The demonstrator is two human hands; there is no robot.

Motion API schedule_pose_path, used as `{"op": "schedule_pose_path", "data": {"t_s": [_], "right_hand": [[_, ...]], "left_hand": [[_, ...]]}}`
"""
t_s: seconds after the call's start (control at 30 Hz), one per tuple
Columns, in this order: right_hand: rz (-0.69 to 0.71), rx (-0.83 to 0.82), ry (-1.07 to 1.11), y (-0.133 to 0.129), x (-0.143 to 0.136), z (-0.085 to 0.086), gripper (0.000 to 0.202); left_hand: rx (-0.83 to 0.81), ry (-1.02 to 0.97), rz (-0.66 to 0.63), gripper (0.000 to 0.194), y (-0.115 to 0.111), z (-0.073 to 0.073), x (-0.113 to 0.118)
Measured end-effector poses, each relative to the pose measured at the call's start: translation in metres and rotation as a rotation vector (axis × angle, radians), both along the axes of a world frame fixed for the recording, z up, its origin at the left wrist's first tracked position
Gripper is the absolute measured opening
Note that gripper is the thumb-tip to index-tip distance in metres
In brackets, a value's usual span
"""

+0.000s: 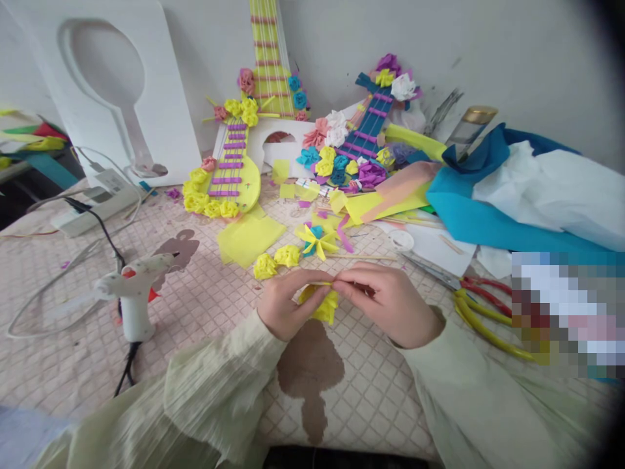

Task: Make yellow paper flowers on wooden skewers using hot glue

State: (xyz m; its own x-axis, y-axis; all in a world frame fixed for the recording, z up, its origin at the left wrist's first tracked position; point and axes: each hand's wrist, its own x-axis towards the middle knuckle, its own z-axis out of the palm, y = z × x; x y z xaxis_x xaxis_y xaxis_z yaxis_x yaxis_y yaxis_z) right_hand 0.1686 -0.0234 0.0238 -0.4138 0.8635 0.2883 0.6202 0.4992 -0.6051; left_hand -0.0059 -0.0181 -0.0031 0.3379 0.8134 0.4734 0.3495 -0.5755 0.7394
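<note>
Both my hands meet over the middle of the table, pinching a yellow crepe paper piece [326,309] between them. My left hand [288,298] is closed, thumb and forefinger gripping its upper edge. From the other side, the fingertips of my right hand [390,301] are pressed together on the same edge. The paper's ruffled part hangs below the fingers, partly hidden by the left hand. Just beyond lie two crumpled yellow paper flowers [276,260] and a spiky yellow paper star [319,242]. A thin stick [364,258] lies behind my right hand.
A white glue gun [134,293] stands at left, its cord near a power strip [95,208]. Scissors [481,293] lie at right. Flower-covered paper instruments [234,169] lean at the back beside a white cutout board [170,124]. Blue paper [478,208] is heaped at right.
</note>
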Motion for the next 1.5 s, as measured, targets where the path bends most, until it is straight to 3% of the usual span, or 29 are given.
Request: {"op": "schedule_pose_path", "data": {"t_s": [0.97,1.5], "right_hand": [[0.018,0.044,-0.021,-0.0009,-0.0025,-0.0033,0.019],[-0.033,0.169,-0.112,-0.0061,-0.0061,-0.0040,0.021]], "left_hand": [[0.061,0.000,0.017,0.013,0.0001,-0.0015,-0.0002],[-0.194,-0.135,0.025,0.012,-0.0026,-0.0066,0.0017]]}}
